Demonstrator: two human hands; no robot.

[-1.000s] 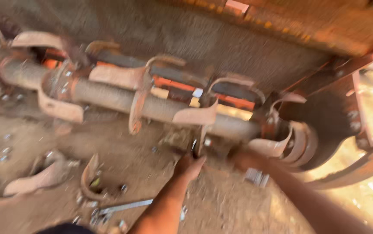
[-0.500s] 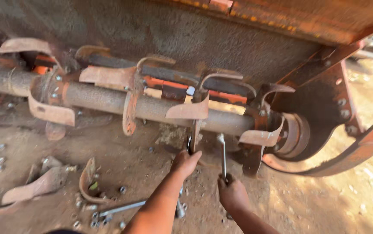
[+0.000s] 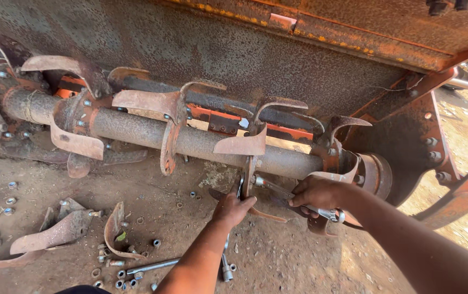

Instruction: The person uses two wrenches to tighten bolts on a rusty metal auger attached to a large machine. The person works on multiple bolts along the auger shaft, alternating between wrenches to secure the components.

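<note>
A rusty tiller shaft [image 3: 201, 140] with curved blades runs across the view under a rusted orange hood. My left hand [image 3: 233, 208] grips a spanner [image 3: 240, 188] held upright against the blade flange [image 3: 249, 175] below the shaft. My right hand [image 3: 316, 194] is closed on the handle of a second metal wrench [image 3: 277, 189], whose head meets a bolt on the same flange from the right. Both hands sit close together, just under the shaft, near its right end.
Loose curved blades [image 3: 54, 234] lie on the dirt at lower left among several nuts and bolts [image 3: 119, 280]. A long socket wrench [image 3: 152, 266] lies on the ground by my left forearm. The rotor's side plate and skid [image 3: 451, 201] stand at right.
My right hand has moved up from lower down and swung its wrench onto the flange bolt. My left hand stays at the flange. The camera has come closer.
</note>
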